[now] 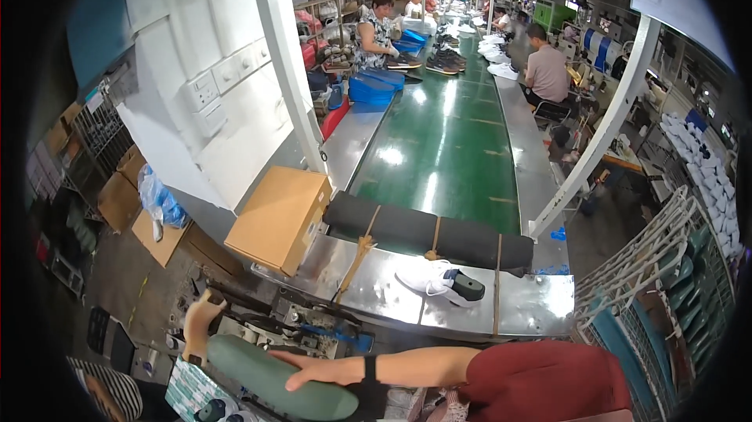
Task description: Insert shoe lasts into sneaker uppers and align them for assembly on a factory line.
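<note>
My right hand [317,371] reaches in from the lower right, past a red sleeve [540,379], with a black band [370,369] on the wrist. It is closed over a long, rounded green piece [247,363] that looks like a padded chair back; thumb and forefinger are apart on its surface. Beside its left end stands a curved tan wooden part [200,322]. My left hand is out of view. Ahead, a white shoe [440,281] with a dark green piece at one end lies on the metal table end [399,297].
A closed cardboard box [280,206] stands beside a black roll [427,234] lying across the green conveyor belt [439,148]. White posts [294,69] flank the belt. Wire racks [642,265] stand right. Several people work farther along; a striped sleeve [110,391] shows at lower left.
</note>
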Demonstrator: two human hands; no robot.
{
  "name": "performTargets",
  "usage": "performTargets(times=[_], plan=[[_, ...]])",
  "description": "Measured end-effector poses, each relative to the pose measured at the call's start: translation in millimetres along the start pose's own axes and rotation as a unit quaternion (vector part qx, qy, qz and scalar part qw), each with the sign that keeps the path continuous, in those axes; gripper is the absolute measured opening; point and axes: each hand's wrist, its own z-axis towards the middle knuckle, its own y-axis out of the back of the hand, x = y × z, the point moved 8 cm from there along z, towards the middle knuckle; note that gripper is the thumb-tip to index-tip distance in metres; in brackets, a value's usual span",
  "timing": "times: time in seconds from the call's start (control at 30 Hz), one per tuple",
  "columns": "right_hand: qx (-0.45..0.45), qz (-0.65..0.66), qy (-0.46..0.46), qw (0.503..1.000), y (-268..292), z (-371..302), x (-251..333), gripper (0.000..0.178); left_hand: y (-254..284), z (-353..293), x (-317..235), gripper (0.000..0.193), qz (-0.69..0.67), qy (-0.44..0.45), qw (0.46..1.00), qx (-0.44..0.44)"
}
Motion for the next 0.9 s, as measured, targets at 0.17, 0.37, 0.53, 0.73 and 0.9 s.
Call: performTargets(times=[0.17, 0.37, 0.53, 0.73, 0.9], plan=[[-0.172, -0.337, 0.270, 0.885, 88, -131, 115, 0.128, -16, 9, 8, 0.075, 0.104, -0.006, 0.992, -0.065], [-0.604, -0.484, 0.174, 0.608, 210, -392, 126, 0.124, -80, 81, -23, 0.076, 0.283, -0.064, 0.955, -0.066], [-0.743, -0.464, -0.046, 0.480, 284, -559, 19, 0.112, -221, 202, -79, 0.089, 0.428, -0.253, 0.860, -0.113], [-0.625, -0.611, 0.024, 0.486, 263, -482, 43, 0.089, -259, 291, -29, 0.074, 0.693, -0.177, 0.697, -0.058], [-0.469, -0.558, -0.043, 0.683, 334, -386, 3, 0.091, -287, 266, -7, 0.084, 0.696, -0.197, 0.686, -0.071]])
